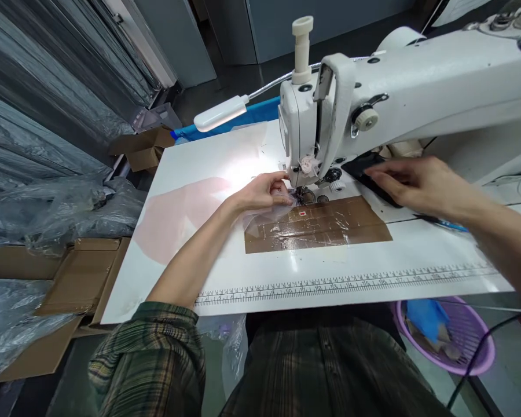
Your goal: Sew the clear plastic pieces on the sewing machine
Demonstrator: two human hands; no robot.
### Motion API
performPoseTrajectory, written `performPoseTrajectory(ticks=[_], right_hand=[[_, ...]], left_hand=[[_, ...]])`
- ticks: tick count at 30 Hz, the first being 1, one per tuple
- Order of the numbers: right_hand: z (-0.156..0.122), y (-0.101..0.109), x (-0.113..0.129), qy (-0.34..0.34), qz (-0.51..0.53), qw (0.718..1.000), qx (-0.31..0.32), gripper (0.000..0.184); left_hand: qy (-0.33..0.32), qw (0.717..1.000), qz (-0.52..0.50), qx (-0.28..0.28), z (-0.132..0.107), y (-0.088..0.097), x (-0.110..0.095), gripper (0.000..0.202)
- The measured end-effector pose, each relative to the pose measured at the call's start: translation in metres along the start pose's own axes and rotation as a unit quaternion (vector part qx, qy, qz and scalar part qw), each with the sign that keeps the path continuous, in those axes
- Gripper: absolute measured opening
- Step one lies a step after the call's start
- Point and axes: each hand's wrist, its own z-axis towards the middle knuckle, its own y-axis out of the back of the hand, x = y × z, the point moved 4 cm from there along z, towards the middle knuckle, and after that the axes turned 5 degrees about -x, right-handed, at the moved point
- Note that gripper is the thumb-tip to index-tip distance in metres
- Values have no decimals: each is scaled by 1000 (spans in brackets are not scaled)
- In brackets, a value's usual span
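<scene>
The needle and presser foot of the white industrial sewing machine [417, 87] sit half hidden behind the left hand [264, 194], whose fingers are curled shut. Whether they pinch the thin clear plastic film [269, 219] just beneath them is hard to make out. The film's edges are nearly invisible against the brown taped rectangle [321, 234]. The right hand [412, 182] lies with its fingers stretched open and flat on the flat black fabric piece [364, 167]. Its near end is covered by those fingers. What shows runs lengthwise from the fingertips toward the needle, lying on the white surface [191, 191] under the machine's arm.
</scene>
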Motion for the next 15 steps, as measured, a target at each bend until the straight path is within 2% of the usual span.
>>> performPoseTrajectory(ticks=[3,4,6,8,11,13,15], right_hand=[[-41,19,-28,42,-86,995,-36,28],[-52,23,-39,47,-106,992,-48,41],[-68,29,-62,66,-132,987,-62,78],[-79,32,-84,92,-159,980,-73,100],[-87,34,-111,135,-189,970,-66,102],[-90,33,-123,162,-191,967,-51,103],[-92,35,-136,141,-200,968,-54,102]], left_hand=[[14,996,-78,-42,-6,-1,9,47],[16,994,-95,-59,-8,0,12,51],[23,989,-117,-91,-12,3,18,56],[37,984,-128,-120,-16,6,21,60],[53,978,-143,-140,-19,8,23,65],[57,977,-157,-132,-20,6,22,67],[63,976,-170,-117,-21,4,21,69]])
